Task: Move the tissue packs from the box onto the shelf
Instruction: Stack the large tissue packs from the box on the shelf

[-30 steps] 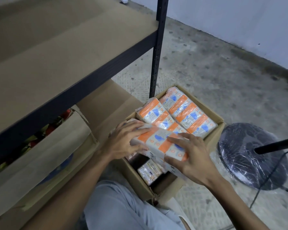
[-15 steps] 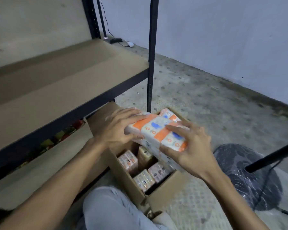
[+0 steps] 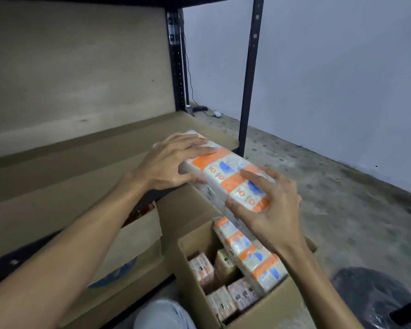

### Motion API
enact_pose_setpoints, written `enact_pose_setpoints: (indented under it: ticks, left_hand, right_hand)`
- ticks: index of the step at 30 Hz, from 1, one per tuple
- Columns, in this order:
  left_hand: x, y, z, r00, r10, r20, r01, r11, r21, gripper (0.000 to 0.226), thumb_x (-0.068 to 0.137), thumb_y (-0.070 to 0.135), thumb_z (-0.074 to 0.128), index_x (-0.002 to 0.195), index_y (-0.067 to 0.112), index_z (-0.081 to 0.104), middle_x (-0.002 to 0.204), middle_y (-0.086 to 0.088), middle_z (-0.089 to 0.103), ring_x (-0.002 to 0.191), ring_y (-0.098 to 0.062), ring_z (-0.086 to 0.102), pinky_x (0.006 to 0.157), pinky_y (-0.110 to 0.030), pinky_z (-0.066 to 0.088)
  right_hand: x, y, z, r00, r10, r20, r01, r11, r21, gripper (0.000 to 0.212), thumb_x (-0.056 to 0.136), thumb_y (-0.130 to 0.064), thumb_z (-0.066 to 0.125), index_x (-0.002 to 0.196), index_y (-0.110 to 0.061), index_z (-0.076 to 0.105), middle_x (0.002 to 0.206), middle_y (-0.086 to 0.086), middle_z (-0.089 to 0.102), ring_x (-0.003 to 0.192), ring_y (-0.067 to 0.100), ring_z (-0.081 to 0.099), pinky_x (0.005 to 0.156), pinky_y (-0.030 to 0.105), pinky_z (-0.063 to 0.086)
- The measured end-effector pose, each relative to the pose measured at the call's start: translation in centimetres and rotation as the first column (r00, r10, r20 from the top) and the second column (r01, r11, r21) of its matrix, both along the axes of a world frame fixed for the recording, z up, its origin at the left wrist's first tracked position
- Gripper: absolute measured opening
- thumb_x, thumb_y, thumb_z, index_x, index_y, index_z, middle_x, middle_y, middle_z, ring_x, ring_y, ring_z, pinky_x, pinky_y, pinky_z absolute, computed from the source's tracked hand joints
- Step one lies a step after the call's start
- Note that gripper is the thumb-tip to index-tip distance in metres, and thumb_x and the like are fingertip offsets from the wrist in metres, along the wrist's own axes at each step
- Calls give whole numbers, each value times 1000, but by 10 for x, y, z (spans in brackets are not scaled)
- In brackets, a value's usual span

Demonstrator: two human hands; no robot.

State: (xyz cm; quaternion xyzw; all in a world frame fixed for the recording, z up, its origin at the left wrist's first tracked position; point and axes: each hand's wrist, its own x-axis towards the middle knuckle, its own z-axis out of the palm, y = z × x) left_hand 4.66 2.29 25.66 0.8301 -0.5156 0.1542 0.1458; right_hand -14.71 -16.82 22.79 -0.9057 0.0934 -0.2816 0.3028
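Observation:
I hold a long orange-and-white bundle of tissue packs (image 3: 228, 176) between both hands, level with the front edge of the brown shelf board (image 3: 86, 157). My left hand (image 3: 171, 162) grips its far left end over the shelf edge. My right hand (image 3: 268, 205) clasps its near right end. Below them stands the open cardboard box (image 3: 266, 307) on the floor, with another orange-and-white bundle (image 3: 252, 255) and several smaller packs (image 3: 223, 286) inside.
A black shelf post (image 3: 247, 91) rises just right of the bundle. Under the shelf sits another cardboard box (image 3: 131, 252). A plastic-wrapped fan base (image 3: 375, 300) lies at the lower right. The grey wall and concrete floor stretch to the right.
Both hands have lifted the bundle out of the box and up to the left, reaching the shelf's front edge. The view has tilted upward.

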Motion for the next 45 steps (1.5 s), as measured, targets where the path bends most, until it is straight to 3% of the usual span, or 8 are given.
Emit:
enact_pose_setpoints:
  ticks: [11, 16, 25, 28, 31, 36, 42, 45]
  left_hand:
    - [77, 57, 5, 970, 209, -124, -168, 945, 282, 78, 77, 84, 23, 147, 51, 13, 160, 13, 14, 147, -7, 6, 121, -45, 7]
    - [102, 68, -1, 960, 238, -149, -188, 938, 290, 70, 87, 66, 41, 148, 48, 13, 160, 12, 11, 147, -5, 5, 121, -31, 3]
    - [134, 78, -6, 943, 330, -34, -305, 903, 302, 79, 82, 73, 44, 149, 45, 15, 160, 12, 13, 148, -9, 4, 119, -37, -1]
    - [119, 82, -21, 905, 415, -98, -408, 909, 84, 78, 81, 66, 53, 148, 37, 27, 158, 11, 22, 148, -13, 11, 120, -37, 5]
    - [98, 81, -36, 827, 534, -176, -552, 831, -73, 75, 87, 56, 57, 150, 31, 26, 158, 8, 22, 146, -16, 17, 119, -42, 16]
    - [79, 76, -59, 670, 677, -306, -702, 711, 35, 78, 92, 56, 45, 153, 26, 7, 162, 4, 6, 148, -17, 4, 119, -45, 11]
    - [77, 75, -64, 603, 737, -305, -713, 670, 206, 64, 95, 61, 29, 150, 29, 24, 160, -1, 17, 148, -19, 11, 120, -44, 7]
    - [80, 75, -65, 592, 750, -294, -727, 655, 206, 63, 95, 62, 29, 149, 31, 25, 160, 0, 19, 147, -19, 13, 120, -44, 7]
  right_hand:
    - [114, 43, -3, 996, 67, -59, -66, 998, 17, 67, 62, -71, 55, 123, -44, 57, 137, -5, 44, 123, 21, 32, 95, 32, 21]
    - [147, 55, -5, 996, 72, -61, -73, 997, -27, 67, 65, -70, 58, 126, -42, 57, 138, -4, 43, 122, 21, 28, 95, 35, 20]
    - [192, 82, -10, 994, -30, -105, 11, 983, -181, 65, 70, -68, 55, 128, -37, 52, 138, 4, 37, 122, 28, 30, 98, 49, 23]
    - [199, 84, -8, 992, -56, -110, 36, 983, -181, 64, 70, -66, 57, 125, -35, 53, 137, 6, 39, 122, 30, 33, 95, 49, 24]
    - [207, 86, -1, 988, -52, -145, 28, 987, -159, 63, 71, -65, 59, 125, -33, 53, 137, 7, 40, 122, 32, 34, 95, 49, 25]
    - [221, 96, 4, 980, -60, -188, 36, 991, -127, 63, 73, -65, 59, 124, -29, 53, 135, 7, 40, 122, 34, 32, 96, 50, 25]
    - [218, 95, -6, 988, 95, -122, -101, 994, -45, 79, 71, -72, 51, 138, -31, 37, 149, 7, 26, 134, 33, 21, 102, 58, 30]
    - [205, 81, -21, 984, 170, -49, -176, 971, -160, 80, 68, -66, 59, 140, -40, 35, 156, 3, 17, 143, 33, 11, 100, 60, 32]
